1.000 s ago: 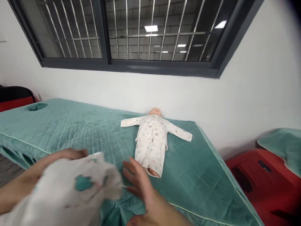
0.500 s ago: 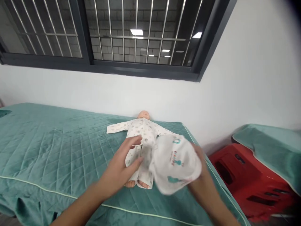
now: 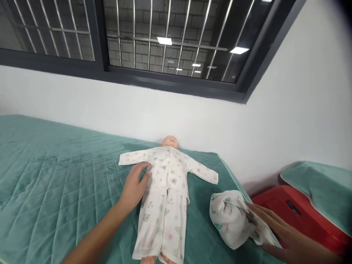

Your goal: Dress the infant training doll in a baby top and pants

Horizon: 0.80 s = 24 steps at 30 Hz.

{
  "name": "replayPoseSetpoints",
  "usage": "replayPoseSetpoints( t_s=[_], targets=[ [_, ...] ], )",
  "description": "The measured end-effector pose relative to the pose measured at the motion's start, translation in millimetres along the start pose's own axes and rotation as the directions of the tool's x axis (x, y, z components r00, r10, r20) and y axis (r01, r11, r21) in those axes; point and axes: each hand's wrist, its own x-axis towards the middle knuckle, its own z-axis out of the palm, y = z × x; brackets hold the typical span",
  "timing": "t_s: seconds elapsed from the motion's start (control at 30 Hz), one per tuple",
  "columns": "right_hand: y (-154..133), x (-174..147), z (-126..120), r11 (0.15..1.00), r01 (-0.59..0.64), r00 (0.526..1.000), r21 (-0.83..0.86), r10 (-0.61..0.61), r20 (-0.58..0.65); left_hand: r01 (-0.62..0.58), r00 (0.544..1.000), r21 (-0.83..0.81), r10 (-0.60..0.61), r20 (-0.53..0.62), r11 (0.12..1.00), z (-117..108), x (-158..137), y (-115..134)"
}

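Note:
A baby doll (image 3: 169, 141) lies on its back, dressed in a white printed top (image 3: 168, 167) and matching white trousers (image 3: 165, 220). Both its sleeves are spread out to the sides. My left hand (image 3: 135, 185) is at the left side of the doll's top, fingers bent and apart, with nothing held. To the right of the doll, a white baby cap (image 3: 231, 220) with green and pink prints rests low over the bed, crumpled into a rounded shape. Its right end is between the fingers and thumb of my right hand (image 3: 286, 234).
A green quilted cover (image 3: 82, 183) spreads under the doll, its piped edge at the right. Beyond that edge stands a red plastic chair (image 3: 291, 209), partly under another green cloth (image 3: 321, 187). A white wall and a barred window (image 3: 170, 80) are behind.
My right hand has carried the cap away from over the doll, to the right. My left hand has moved up and left to beside the doll's top. The view has shifted closer.

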Motion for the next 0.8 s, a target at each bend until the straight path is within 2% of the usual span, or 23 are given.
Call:
replayPoseSetpoints(
  t_s=[0.03, 0.07, 0.13, 0.2, 0.23, 0.3, 0.4, 0.5, 0.6, 0.67, 0.8],
  targets=[
    [-4, 10, -13, 0.999, 0.024, 0.994, 0.026, -0.026, 0.106, -0.024, 0.999, 0.018, 0.025, -0.031, 1.000, 5, 11, -1],
    [-13, 23, -26, 1.000, 0.013, 0.990, 0.028, -0.017, 0.138, -0.043, 0.998, 0.035, 0.044, -0.050, 0.998, 11, 23, -1],
    [-49, 63, -43, 0.998, -0.003, 0.997, 0.055, -0.001, 0.076, -0.066, 0.997, 0.078, 0.069, -0.030, 0.995, 23, 50, 3],
    [-95, 114, -43, 0.978, 0.117, 0.993, 0.175, -0.113, -0.032, -0.092, 0.994, 0.131, 0.082, 0.074, 0.987, 35, 79, 10],
    [-117, 141, -37, 0.957, 0.156, 0.986, 0.246, -0.136, -0.096, -0.096, 0.989, 0.146, 0.077, 0.127, 0.985, 41, 92, 15],
    [-154, 191, -15, 0.900, 0.178, 0.973, 0.397, -0.102, -0.206, -0.100, 0.978, 0.143, 0.070, 0.198, 0.985, 51, 114, 21],
    [-180, 242, 31, 0.741, 0.135, 0.945, 0.658, 0.102, -0.309, -0.116, 0.963, 0.101, 0.087, 0.256, 0.988, 63, 132, 21],
    [-184, 259, 75, 0.578, 0.057, 0.914, 0.814, 0.298, -0.275, -0.110, 0.958, 0.096, 0.079, 0.277, 0.989, 71, 134, 9],
    [-180, 256, 102, 0.482, 0.010, 0.935, 0.876, 0.305, -0.178, -0.084, 0.961, 0.111, 0.051, 0.272, 0.990, 75, 129, -2],
    [-178, 252, 107, 0.472, 0.008, 0.953, 0.882, 0.265, -0.151, -0.069, 0.962, 0.113, 0.036, 0.270, 0.991, 77, 127, -6],
    [-179, 251, 103, 0.518, 0.028, 0.956, 0.855, 0.235, -0.173, -0.046, 0.962, 0.095, 0.019, 0.271, 0.994, 78, 126, -6]
  ],
)
